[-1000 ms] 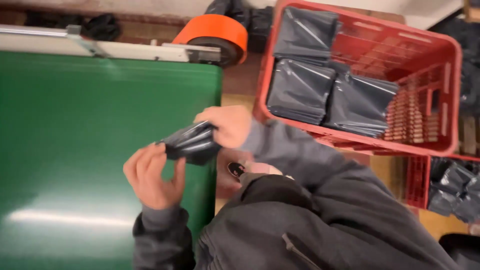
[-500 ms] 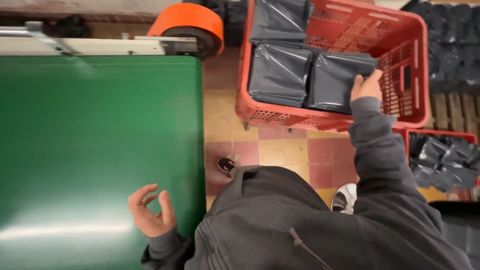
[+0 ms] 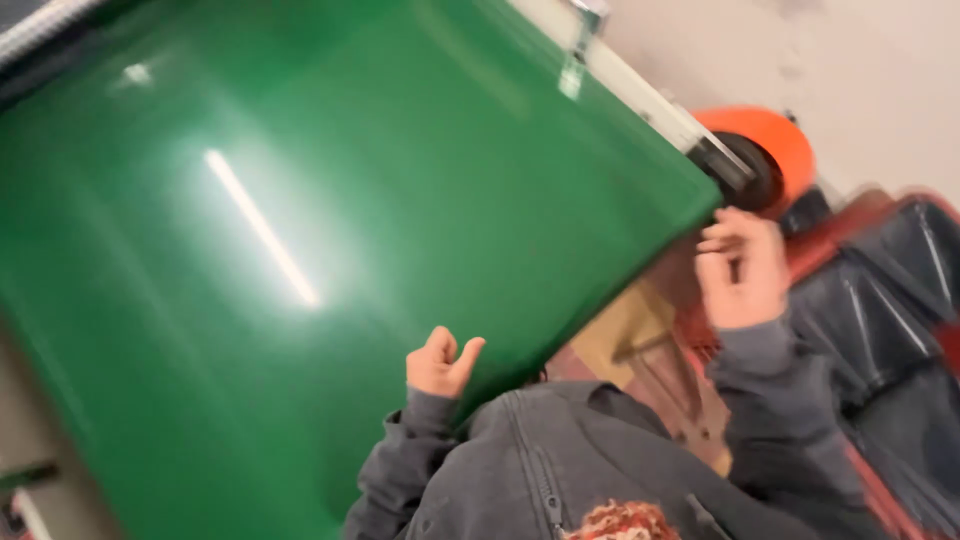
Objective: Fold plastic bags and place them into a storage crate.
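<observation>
— Where are the hands?
— Left hand point(image 3: 440, 362) is loosely curled, empty, over the near edge of the glossy green conveyor belt point(image 3: 300, 230). Right hand point(image 3: 742, 268) is half-open, empty, beside the belt's right corner.
— And the dark grey plastic bags point(image 3: 880, 300)?
— In the red plastic crate point(image 3: 815, 250), right of the belt. I'd grip one bag flat.

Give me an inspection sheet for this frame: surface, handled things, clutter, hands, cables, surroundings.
Surface: green conveyor belt, glossy, bare where visible.
Handled things: dark grey plastic bags in a red crate; blurred.
Clutter: nothing seen.
Hands: left hand loosely curled at the belt edge, holding nothing; right hand raised near the crate, holding nothing.
Cables: nothing seen.
Surroundings: orange roller cover, pale wall, tiled floor.
</observation>
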